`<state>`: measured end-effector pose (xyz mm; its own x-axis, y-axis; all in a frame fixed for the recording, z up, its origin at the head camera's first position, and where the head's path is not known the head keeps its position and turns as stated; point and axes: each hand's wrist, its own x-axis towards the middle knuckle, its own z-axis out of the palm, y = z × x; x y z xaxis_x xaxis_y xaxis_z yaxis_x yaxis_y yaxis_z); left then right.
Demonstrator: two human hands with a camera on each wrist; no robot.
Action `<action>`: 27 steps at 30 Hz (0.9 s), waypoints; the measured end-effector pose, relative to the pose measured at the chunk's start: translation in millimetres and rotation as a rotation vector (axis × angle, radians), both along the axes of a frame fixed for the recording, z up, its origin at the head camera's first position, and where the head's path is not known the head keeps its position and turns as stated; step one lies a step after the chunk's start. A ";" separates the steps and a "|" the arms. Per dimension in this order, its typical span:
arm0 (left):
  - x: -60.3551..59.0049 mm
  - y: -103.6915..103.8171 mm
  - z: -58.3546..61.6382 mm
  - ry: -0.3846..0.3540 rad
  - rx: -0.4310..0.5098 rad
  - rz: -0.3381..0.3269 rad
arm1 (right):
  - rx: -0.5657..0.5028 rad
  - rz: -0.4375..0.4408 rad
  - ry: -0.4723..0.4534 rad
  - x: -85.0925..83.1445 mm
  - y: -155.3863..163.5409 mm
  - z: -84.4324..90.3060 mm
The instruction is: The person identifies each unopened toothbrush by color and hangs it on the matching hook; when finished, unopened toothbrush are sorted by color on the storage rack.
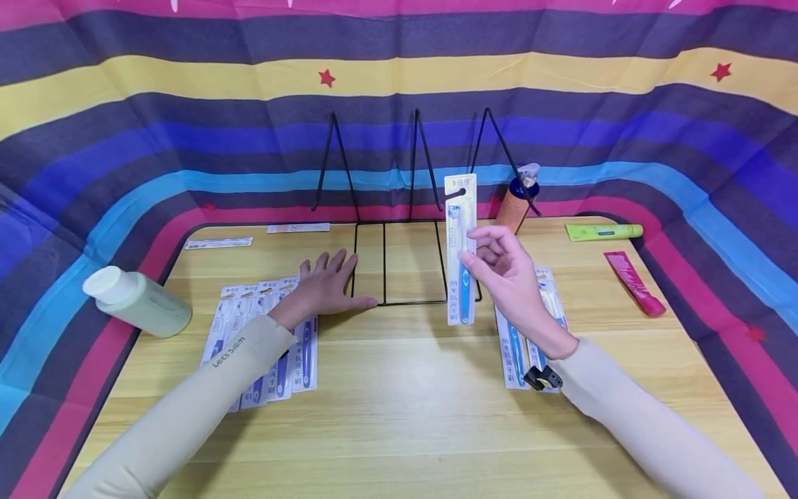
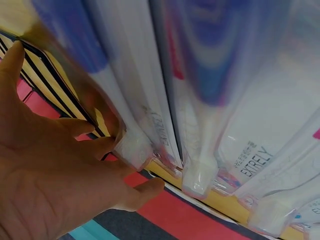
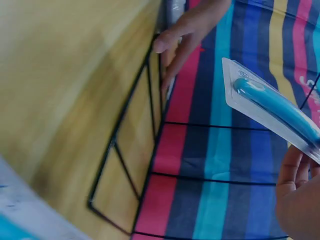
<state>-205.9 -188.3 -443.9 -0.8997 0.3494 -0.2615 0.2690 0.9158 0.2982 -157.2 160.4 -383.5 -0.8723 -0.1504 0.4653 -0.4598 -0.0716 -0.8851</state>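
Note:
My right hand (image 1: 511,274) pinches a packaged toothbrush (image 1: 462,291) with a blue handle, holding it upright over the right part of a black wire rack (image 1: 384,263). In the right wrist view the toothbrush pack (image 3: 275,105) shows its blue handle end above the fingers. My left hand (image 1: 324,287) is spread at the rack's left side, its fingertips by the base wires. Under the left forearm lies a row of toothbrush packs (image 1: 306,353) with purple-blue handles. More toothbrush packs (image 1: 514,353) lie beneath the right wrist, partly hidden by it.
A pale green bottle (image 1: 156,305) with a white cap is at the left edge. Behind the rack's right side stands an orange pump bottle (image 1: 513,208). A green tube (image 1: 601,232) and a red tube (image 1: 632,281) lie at right. Two thin packs (image 1: 218,242) lie at the back left.

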 end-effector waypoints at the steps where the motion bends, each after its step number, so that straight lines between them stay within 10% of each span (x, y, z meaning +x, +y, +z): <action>1: 0.2 -0.2 0.1 0.001 -0.001 0.000 | 0.001 0.003 0.009 -1.1 -2.5 1.8; 13: 1.1 0.2 2.9 -0.001 -0.004 -0.007 | 0.004 0.051 0.085 -13.2 -22.0 10.4; 27: 1.5 1.2 2.0 -0.003 -0.020 -0.005 | -0.022 0.049 -0.202 -65.1 -46.6 14.0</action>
<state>-204.3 -187.1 -441.9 -0.8971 0.3488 -0.2711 0.2729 0.9202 0.2807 -222.3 113.8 -369.5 -0.9402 -0.1867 0.2850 -0.2683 -0.1099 -0.9570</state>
